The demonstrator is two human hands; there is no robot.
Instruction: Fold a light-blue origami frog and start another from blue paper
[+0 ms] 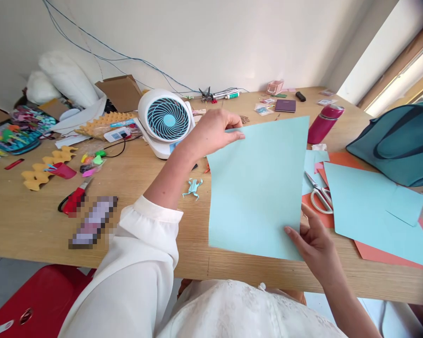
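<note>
A light blue paper sheet [257, 188] is held up over the wooden table [134, 188]. My left hand [215, 129] pinches its top left corner, fingers closed on the edge. My right hand [312, 239] grips the sheet's lower right corner, thumb on the front and fingers behind. A small folded blue paper frog [193, 188] lies on the table just left of the sheet.
White-handled scissors [319, 195] rest right of the sheet on orange paper [384, 253] and more blue sheets [370, 206]. A small white fan [166, 119], a magenta bottle [324, 124], a teal bag [402, 143], red-handled scissors [74, 199] and craft clutter surround them.
</note>
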